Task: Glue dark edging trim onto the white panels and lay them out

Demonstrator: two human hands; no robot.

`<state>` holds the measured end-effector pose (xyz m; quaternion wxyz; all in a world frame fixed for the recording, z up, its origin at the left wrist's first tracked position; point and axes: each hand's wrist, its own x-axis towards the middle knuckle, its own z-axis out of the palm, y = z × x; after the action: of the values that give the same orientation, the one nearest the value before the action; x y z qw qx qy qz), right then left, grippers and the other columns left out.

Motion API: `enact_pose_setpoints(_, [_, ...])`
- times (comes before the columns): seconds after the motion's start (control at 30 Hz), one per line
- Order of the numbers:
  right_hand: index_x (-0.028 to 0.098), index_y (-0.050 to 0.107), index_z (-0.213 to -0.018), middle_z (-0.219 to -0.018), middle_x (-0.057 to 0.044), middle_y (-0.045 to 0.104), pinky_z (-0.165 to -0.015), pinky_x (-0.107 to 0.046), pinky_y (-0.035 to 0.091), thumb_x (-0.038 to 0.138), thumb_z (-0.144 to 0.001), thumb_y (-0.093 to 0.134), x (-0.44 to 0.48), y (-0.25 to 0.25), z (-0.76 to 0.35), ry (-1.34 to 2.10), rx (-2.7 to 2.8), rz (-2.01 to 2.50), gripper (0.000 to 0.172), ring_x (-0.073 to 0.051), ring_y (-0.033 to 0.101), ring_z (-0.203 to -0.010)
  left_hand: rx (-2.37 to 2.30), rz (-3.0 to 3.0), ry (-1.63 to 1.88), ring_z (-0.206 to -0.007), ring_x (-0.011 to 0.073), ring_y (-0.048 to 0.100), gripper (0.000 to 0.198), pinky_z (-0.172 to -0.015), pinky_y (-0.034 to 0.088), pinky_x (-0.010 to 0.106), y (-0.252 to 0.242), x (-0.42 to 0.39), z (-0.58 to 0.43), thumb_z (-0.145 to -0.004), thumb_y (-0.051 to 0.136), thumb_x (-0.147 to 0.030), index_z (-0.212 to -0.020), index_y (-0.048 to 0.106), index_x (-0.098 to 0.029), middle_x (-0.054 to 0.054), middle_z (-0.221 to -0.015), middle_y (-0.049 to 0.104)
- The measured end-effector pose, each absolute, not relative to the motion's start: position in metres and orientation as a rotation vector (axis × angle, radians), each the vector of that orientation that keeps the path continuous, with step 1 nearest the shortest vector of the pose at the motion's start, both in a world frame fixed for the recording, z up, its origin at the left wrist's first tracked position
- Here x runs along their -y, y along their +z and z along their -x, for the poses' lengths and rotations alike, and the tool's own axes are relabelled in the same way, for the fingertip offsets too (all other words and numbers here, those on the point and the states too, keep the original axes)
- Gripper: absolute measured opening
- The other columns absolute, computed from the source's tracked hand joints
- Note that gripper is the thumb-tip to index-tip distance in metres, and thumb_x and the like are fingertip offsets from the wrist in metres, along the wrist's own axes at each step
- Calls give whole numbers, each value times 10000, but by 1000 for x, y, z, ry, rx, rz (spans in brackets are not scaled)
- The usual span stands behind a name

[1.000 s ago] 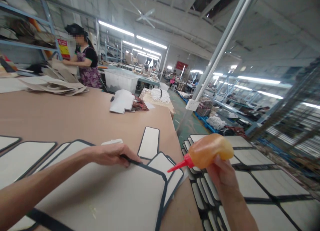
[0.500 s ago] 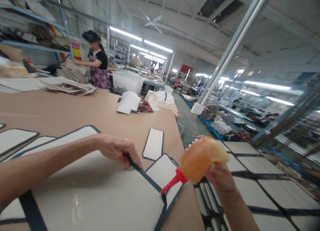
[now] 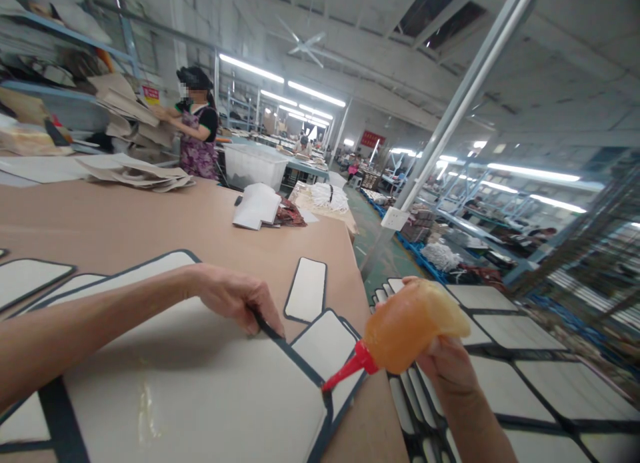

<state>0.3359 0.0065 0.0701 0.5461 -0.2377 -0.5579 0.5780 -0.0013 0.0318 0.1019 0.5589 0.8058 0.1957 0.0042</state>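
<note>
My right hand (image 3: 447,366) is closed round an orange squeeze bottle (image 3: 413,326) with a red nozzle (image 3: 345,371). The nozzle tip touches the dark border at the right corner of a large white panel (image 3: 200,396) on the brown table (image 3: 150,226). My left hand (image 3: 235,299) rests on the same panel, fingers pinched on the dark edging strip at its top edge. Smaller white panels with dark borders (image 3: 327,346) lie under and beside the big one.
One narrow panel (image 3: 306,289) lies alone further back. More bordered panels (image 3: 505,356) are stacked on a surface to the right. A person (image 3: 195,133) at the table's far left lifts cardboard sheets (image 3: 135,169). White papers (image 3: 257,206) lie mid-table. A metal post (image 3: 450,109) rises beyond the edge.
My right hand has lowered the bottle until its nozzle meets the panel's right corner. The left hand stays on the edging. The person at the back has raised cardboard sheets.
</note>
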Motion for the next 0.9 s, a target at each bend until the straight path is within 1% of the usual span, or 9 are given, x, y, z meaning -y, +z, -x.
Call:
enact_pose_setpoints(0.07, [344, 552, -1187, -1010, -43, 682, -788, -456, 529, 365, -572, 816, -6, 66, -337, 1368, 1312, 573, 670, -279, 648, -943, -458, -1884, 16, -956, 210, 580, 363, -810, 440, 175, 101, -33, 3, -814, 589, -159, -1158, 658, -66, 62, -1012, 696])
enact_pose_setpoints(0.13, [343, 553, -1192, -1054, -40, 668, -839, -461, 508, 355, -575, 811, -3, 62, -338, 1352, 1270, 597, 669, -286, 634, -985, -471, -1887, 23, -947, 211, 576, 362, -829, 436, 188, 100, -33, 5, -811, 601, -176, -1155, 663, -82, 56, -1005, 695])
enact_pose_setpoints(0.27, [317, 563, -1190, -1064, -52, 670, -897, -490, 476, 365, -569, 798, 4, 56, -335, 1246, 1165, 631, 665, -312, 627, -1004, -510, -1895, 63, -784, 160, 556, 371, -727, 438, 176, 100, -31, 11, -818, 604, -214, -1163, 659, -89, 29, -874, 681])
enact_pose_setpoints(0.33, [304, 571, -1181, -1029, -65, 685, -886, -514, 483, 382, -559, 785, 7, 55, -333, 1191, 1154, 651, 663, -333, 625, -1001, -527, -1908, 89, -742, 141, 528, 378, -683, 423, 167, 101, -31, 14, -830, 597, -242, -1174, 652, -96, 23, -852, 665])
enact_pose_setpoints(0.43, [301, 579, -1168, -1012, -68, 694, -873, -522, 492, 371, -526, 788, 12, 52, -331, 1099, 1099, 734, 679, -340, 623, -999, -559, -1917, 110, -743, 133, 502, 386, -661, 401, 154, 100, -29, 17, -830, 604, -273, -1180, 649, -116, 25, -889, 654])
enact_pose_setpoints(0.53, [275, 597, -1141, -1017, -79, 689, -870, -510, 496, 376, -502, 794, 16, 47, -331, 1047, 1050, 779, 676, -325, 644, -940, -548, -1902, 114, -730, 127, 489, 375, -649, 392, 148, 98, -28, 18, -838, 595, -273, -1178, 647, -126, 20, -874, 645])
enact_pose_setpoints(0.67, [262, 594, -1147, -1022, -84, 685, -880, -512, 487, 356, -502, 795, 16, 47, -330, 1008, 1003, 747, 682, -312, 643, -942, -505, -1878, 175, -782, 138, 497, 334, -717, 393, 148, 95, -27, 17, -866, 562, -259, -1152, 656, -114, 22, -868, 643])
enact_pose_setpoints(0.77, [260, 582, -1165, -1018, -87, 687, -886, -498, 486, 327, -501, 802, 17, 50, -329, 950, 968, 735, 703, -301, 639, -954, -493, -1875, 192, -793, 145, 504, 339, -730, 392, 152, 94, -26, 18, -877, 549, -274, -1149, 653, -100, 30, -874, 647])
enact_pose_setpoints(0.9, [254, 585, -1161, -1008, -91, 687, -840, -455, 521, 326, -493, 809, 21, 47, -330, 946, 948, 740, 708, -289, 642, -946, -537, -1877, 179, -833, 163, 516, 379, -766, 394, 161, 95, -24, 19, -877, 552, -314, -1173, 637, -93, 33, -916, 653])
